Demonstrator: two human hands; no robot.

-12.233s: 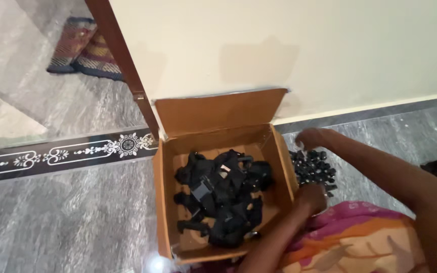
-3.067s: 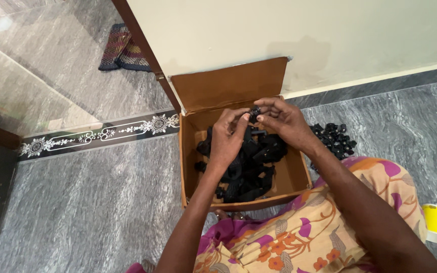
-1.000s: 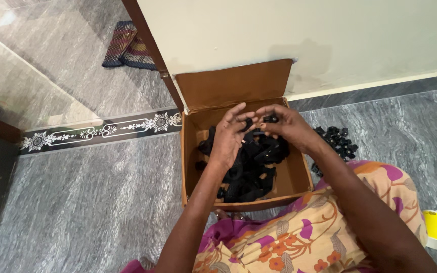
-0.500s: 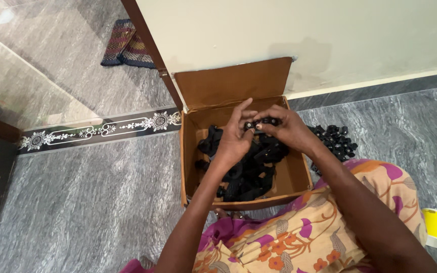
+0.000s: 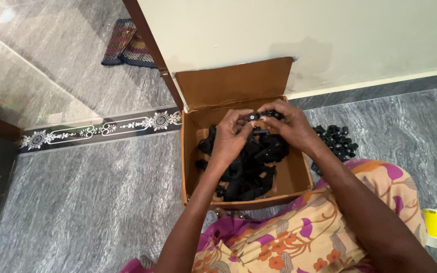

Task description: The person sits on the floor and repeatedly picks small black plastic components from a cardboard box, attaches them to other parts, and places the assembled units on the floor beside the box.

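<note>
Bare forearms — floral garment of pink, orange, cream.

A cream wall meets a grey marbled floor along a pale skirting strip. A dark wooden door frame stands at the wall's corner. A black patterned border crosses the floor; a striped mat lies beyond.

An open brown cardboard box, rectangular with its flap raised against the wall, is seen at centre. A yellow-and-white package is glimpsed at four o'clock, partly cut off.
</note>
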